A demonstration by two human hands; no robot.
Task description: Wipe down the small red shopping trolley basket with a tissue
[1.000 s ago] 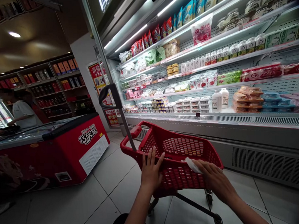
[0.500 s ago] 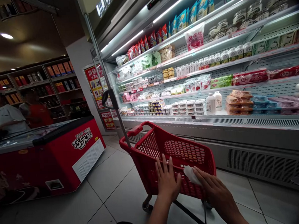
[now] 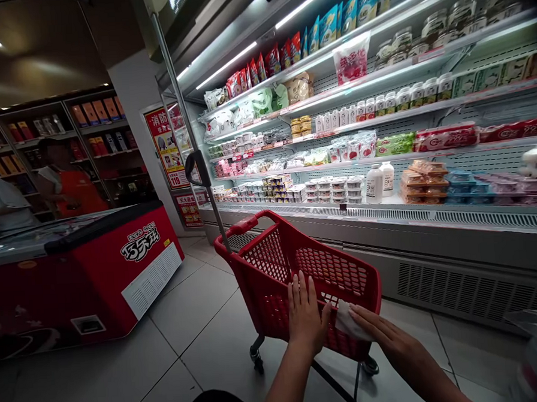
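Beside the chilled display case (image 3: pixel 386 219), the red shopping basket (image 3: pixel 272 267) stands on its wheels on the tiled floor, its tall pull handle (image 3: pixel 198 168) rising at its far left corner. Over the last second the basket has drifted slightly leftward and the white cloth (image 3: pixel 347 321) has slid down its near wall, from just under the rim to the lower part; the wiping appears to be working down that face. The left hand (image 3: pixel 307 316) has shifted right along the same wall and now lies flat, fingers extended and close together, gripping nothing, beside the cloth. The right hand (image 3: pixel 378 333) reaches in from the right, fingers nearly straight, pressing the cloth against the mesh rather than clenching it.
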